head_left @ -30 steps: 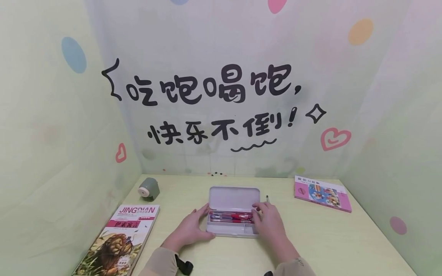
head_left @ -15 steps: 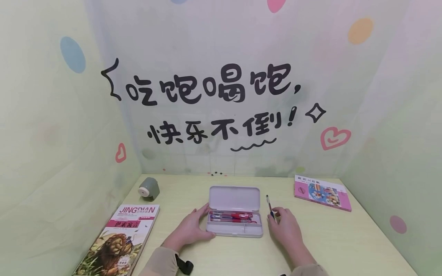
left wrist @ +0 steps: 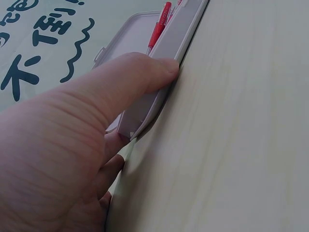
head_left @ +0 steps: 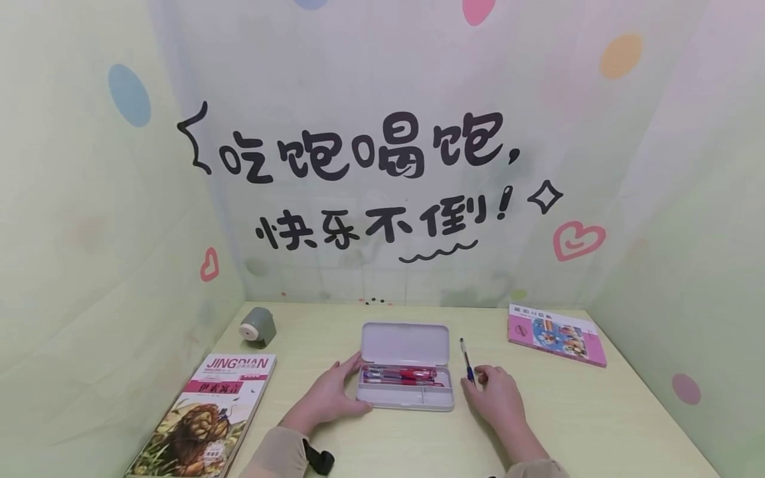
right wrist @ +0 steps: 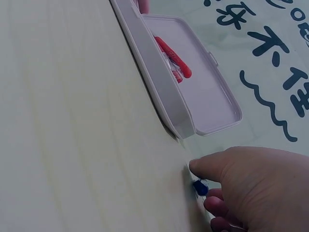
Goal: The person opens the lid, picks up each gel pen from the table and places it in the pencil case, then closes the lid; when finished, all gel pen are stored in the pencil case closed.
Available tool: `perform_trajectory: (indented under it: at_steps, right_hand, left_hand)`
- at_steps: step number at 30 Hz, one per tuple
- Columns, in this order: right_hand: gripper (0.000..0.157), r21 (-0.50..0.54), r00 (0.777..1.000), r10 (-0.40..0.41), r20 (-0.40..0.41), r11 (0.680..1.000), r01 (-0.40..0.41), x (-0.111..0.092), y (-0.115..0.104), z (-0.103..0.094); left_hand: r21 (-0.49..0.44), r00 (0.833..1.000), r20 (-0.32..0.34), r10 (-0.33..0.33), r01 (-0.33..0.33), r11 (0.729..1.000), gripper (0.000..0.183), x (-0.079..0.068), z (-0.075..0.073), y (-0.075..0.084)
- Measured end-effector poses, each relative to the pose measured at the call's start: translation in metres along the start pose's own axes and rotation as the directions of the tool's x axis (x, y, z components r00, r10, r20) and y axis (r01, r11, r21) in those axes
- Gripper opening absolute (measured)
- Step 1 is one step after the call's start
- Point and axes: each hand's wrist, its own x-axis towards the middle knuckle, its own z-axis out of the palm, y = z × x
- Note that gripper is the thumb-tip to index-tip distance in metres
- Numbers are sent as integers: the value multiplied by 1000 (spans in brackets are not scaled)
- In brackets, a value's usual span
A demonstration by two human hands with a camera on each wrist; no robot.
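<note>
A pale lilac pencil case (head_left: 406, 398) stands with its lid raised, several red and clear pens (head_left: 400, 376) in its rear compartment. My left hand (head_left: 330, 396) grips the case's left end, thumb over the front rim and fingers behind the corner, as the left wrist view also shows. To the right of the case lies a clear pen with a blue grip (head_left: 466, 362). My right hand (head_left: 496, 393) pinches this pen near its blue end, which shows between thumb and fingers in the right wrist view.
A thick storybook (head_left: 209, 418) lies at the left and a grey-green pencil sharpener (head_left: 258, 327) stands behind it. At the back right is a pink and white book (head_left: 558, 334). Printed fabric walls (head_left: 382, 279) border the wooden tabletop (head_left: 406, 445).
My right hand has moved from the case's right end rightward to the pen beside it. My left hand stays on the case.
</note>
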Motion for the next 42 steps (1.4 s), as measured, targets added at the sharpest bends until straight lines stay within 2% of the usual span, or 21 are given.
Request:
perform_trajectory:
  at_steps: [10, 17, 28, 35, 39, 42]
  right_hand:
    - [31, 28, 999, 39, 9, 999, -39, 0, -1, -2]
    - [28, 39, 999, 51, -20, 998, -50, 0, 1, -2]
    - [37, 155, 990, 118, -83, 982, -104, 6, 2, -8]
    - [35, 162, 986, 39, -161, 987, -12, 8, -12, -14]
    - [29, 155, 979, -56, -198, 984, 87, 7, -28, -14]
    - [25, 128, 963, -146, -226, 976, 178, 5, -40, -10]
  left_hand:
    - [-8, 1000, 2, -5, 5, 1000, 123, 0, 0, 1]
    - [-11, 1000, 3, 1, -1, 1000, 124, -1, -1, 2]
    - [-10, 1000, -2, 1, -1, 1000, 125, -1, 0, 0]
    - [-7, 1000, -5, 4, -4, 1000, 127, 0, 2, 0]
    - [2, 1000, -4, 1, -1, 1000, 127, 0, 1, 0]
    - [-1, 1000, -3, 1, -1, 1000, 127, 0, 1, 1]
